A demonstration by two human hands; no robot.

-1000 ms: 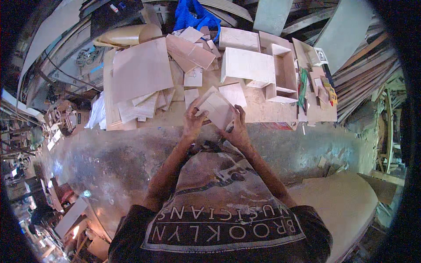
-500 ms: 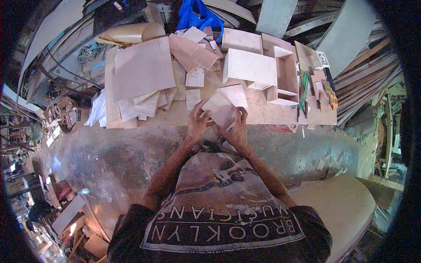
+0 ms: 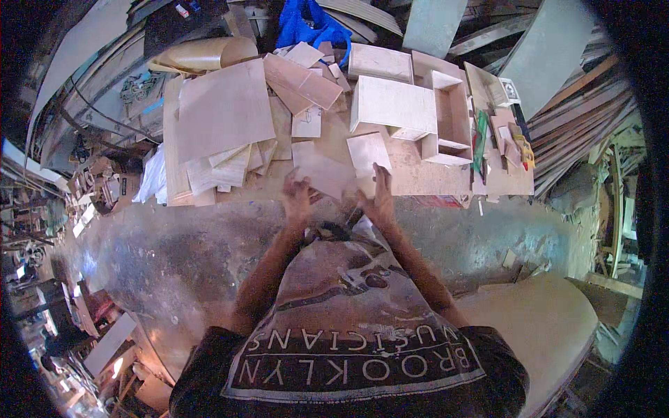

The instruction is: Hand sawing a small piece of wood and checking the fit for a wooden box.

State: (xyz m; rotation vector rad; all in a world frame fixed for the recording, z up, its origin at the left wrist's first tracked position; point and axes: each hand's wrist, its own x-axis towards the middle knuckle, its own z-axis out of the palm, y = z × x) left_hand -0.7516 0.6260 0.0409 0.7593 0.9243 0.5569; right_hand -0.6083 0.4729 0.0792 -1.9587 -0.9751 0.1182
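A small pale wooden panel (image 3: 330,177), blurred by motion, is between my hands at the table's near edge. My left hand (image 3: 297,200) is beside its left side, with bent fingers smeared by motion; whether they touch it is unclear. My right hand (image 3: 377,200) is closed at the panel's right corner, with the thumb side against it. Its upper fingers lie over the near end of another light panel (image 3: 369,151) on the table. A pale square piece (image 3: 304,150) lies just beyond the held panel and partly merges with it in the blur.
The wooden worktable (image 3: 432,187) bears a large square panel (image 3: 221,104) over stacked pieces at left. Light box carcasses (image 3: 392,104) and an open-topped box (image 3: 451,104) stand at right, beside a green strip (image 3: 481,139). A blue bag (image 3: 310,28) is behind.
My hands have moved slightly apart, the left one outward and a little down. The panel between them has turned and dropped lower, uncovering more of the panel on the table.
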